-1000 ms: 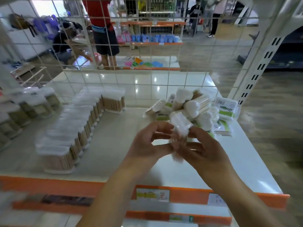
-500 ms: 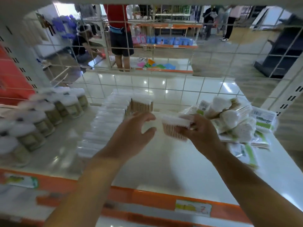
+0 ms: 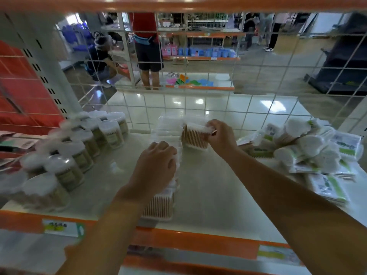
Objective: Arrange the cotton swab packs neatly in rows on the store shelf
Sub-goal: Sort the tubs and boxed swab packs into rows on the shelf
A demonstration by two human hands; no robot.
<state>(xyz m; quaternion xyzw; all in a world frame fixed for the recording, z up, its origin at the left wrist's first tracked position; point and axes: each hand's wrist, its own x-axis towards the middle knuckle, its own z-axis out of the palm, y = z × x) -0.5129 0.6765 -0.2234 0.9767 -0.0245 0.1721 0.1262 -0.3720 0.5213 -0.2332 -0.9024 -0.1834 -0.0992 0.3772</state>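
In the centre of the frame the right hand (image 3: 220, 135) keeps a narrow grip on a swab pack (image 3: 195, 136) at the far end of the row of packs (image 3: 165, 147) on the shelf (image 3: 208, 195). The left hand (image 3: 156, 167) rests on this row, fingers curled over the packs. A loose pile of swab bags (image 3: 309, 147) lies at the right.

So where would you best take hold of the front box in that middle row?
Probably the front box by its two narrow side walls, coming from above and the front: it stands upright, boxes sit close behind, and the left hand rests over the row.
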